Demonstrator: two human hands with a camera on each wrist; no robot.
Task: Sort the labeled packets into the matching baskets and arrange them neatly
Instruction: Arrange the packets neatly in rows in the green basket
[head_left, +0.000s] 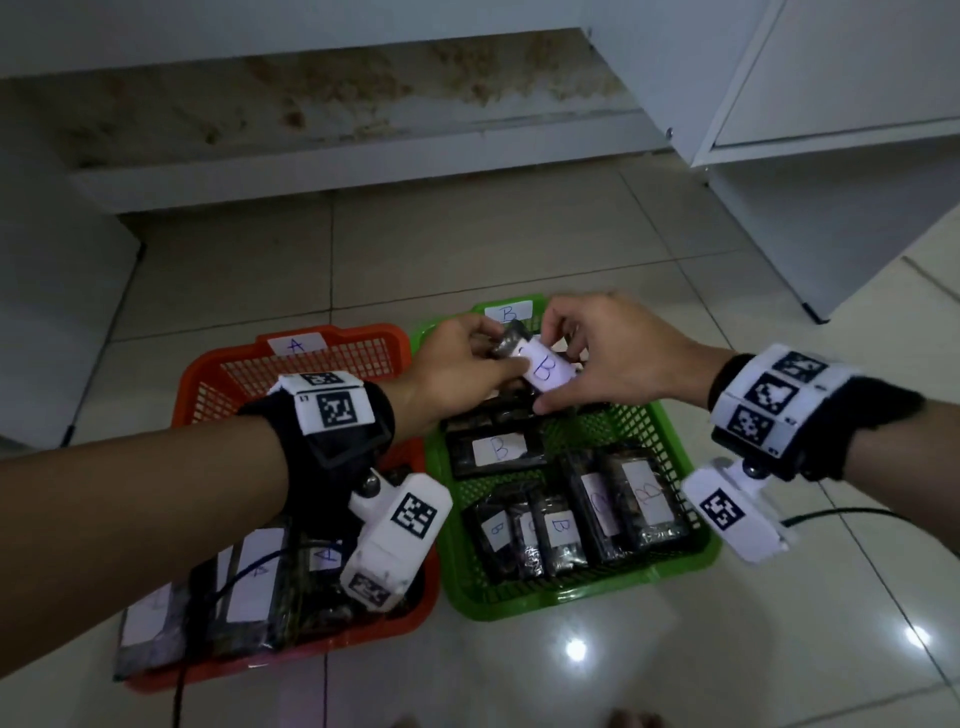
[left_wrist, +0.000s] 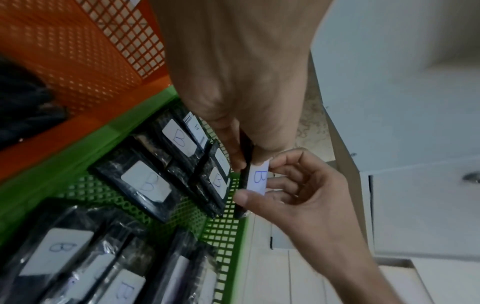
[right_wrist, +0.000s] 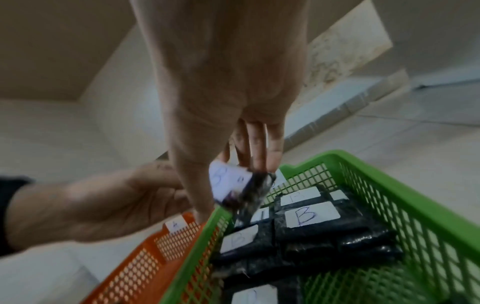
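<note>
Both hands hold one dark packet with a white "B" label (head_left: 544, 367) (left_wrist: 257, 179) (right_wrist: 231, 185) above the far end of the green basket (head_left: 691, 558) (left_wrist: 228, 236) (right_wrist: 389, 185). My left hand (head_left: 457, 364) (left_wrist: 241, 156) pinches its left end. My right hand (head_left: 587, 358) (left_wrist: 285, 185) (right_wrist: 249, 160) grips its right end with thumb below and fingers above. Several "B" packets (head_left: 498, 451) lie in the green basket. The orange basket (head_left: 213, 395) (right_wrist: 145, 265), tagged "A", holds several packets (head_left: 249, 582) at its near end.
Both baskets sit side by side on a pale tiled floor (head_left: 467, 249). A white cabinet (head_left: 831, 130) stands at the back right and a low white ledge (head_left: 311, 171) runs behind. A black cable (head_left: 841, 514) trails from the right wrist camera.
</note>
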